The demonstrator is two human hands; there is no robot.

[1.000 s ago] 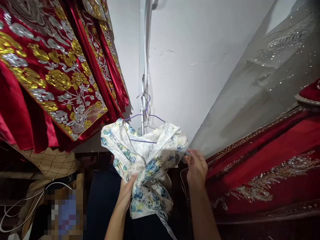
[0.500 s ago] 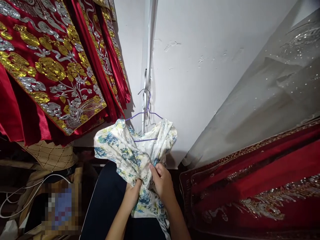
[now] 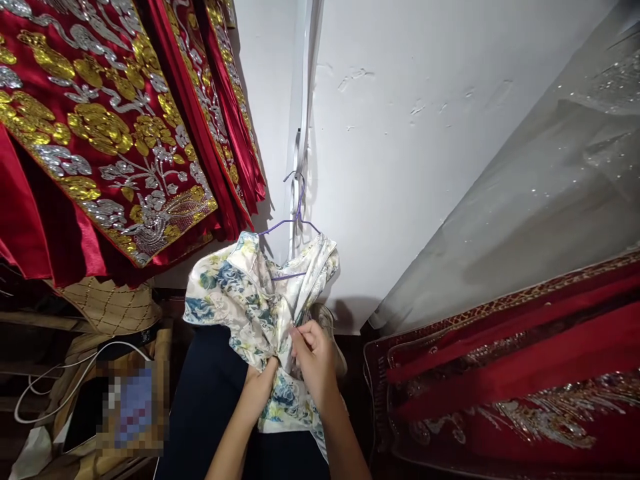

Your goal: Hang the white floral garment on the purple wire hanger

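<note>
A white blouse [image 3: 250, 307] with blue and yellow flowers hangs on a purple wire hanger [image 3: 299, 213], spread over my dark-trousered lap. My left hand [image 3: 261, 381] grips its front at the waist, the fingers hidden under the cloth and the thumb on top. My right hand [image 3: 311, 352] pinches the edge of the front opening, just above and to the right of the left hand. Whether a button or other fastening lies between those fingertips I cannot tell. The blouse's lower part hangs below my hands, partly covered by my forearms.
Red garments [image 3: 150, 167] with gold and silver sequins hang at the left. A red embroidered garment [image 3: 525, 373] and a sheer glittering cover [image 3: 525, 187] are at the right. A white cable [image 3: 83, 373] loops at lower left. A white wall [image 3: 390, 167] stands ahead.
The blouse's right shoulder has drawn inward, and my right hand has shifted slightly left with its pinch. A pale shoe now shows behind it. The view has turned a little left.
</note>
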